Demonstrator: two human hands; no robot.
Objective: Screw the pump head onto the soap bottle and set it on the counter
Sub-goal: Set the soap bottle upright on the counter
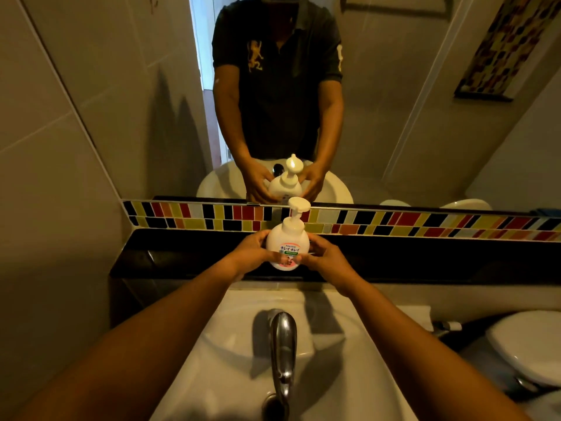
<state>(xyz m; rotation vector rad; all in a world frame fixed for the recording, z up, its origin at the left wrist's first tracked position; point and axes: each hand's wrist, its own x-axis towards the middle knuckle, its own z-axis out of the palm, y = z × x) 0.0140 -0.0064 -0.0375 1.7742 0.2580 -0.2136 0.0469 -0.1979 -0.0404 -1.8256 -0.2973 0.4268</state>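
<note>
- Pump head (299, 207) is seen seated upright on the neck of the soap bottle (287, 243); no gap is visible at the collar, so the screwing step is judged done, though tightness cannot be confirmed.
- Bottle is held upright over the dark counter ledge (182, 256) at the far side of the sink (236, 335), just below the coloured tile strip (394, 223). Whether its base is touching the ledge cannot be told; fingers hide the bottom edge.
- Remaining, by judgement: bottle to be settled on the ledge if not yet down, and both hands to be released.
- Left hand (250, 249) is cupped against the left side of the bottle, fingers curled round the lower front near the label.
- Right hand (323, 256) is wrapped likewise on the right side, fingertips meeting the label's lower edge.
- Hands are close together, clamped on the bottle from both sides; nothing else is held.
- Faucet (283, 347) stands near, in the middle of the sink, well apart from the bottle.
- Mirror (394, 132) beyond the ledge shows the same two-handed hold, nozzle pointed away from the glass.
</note>
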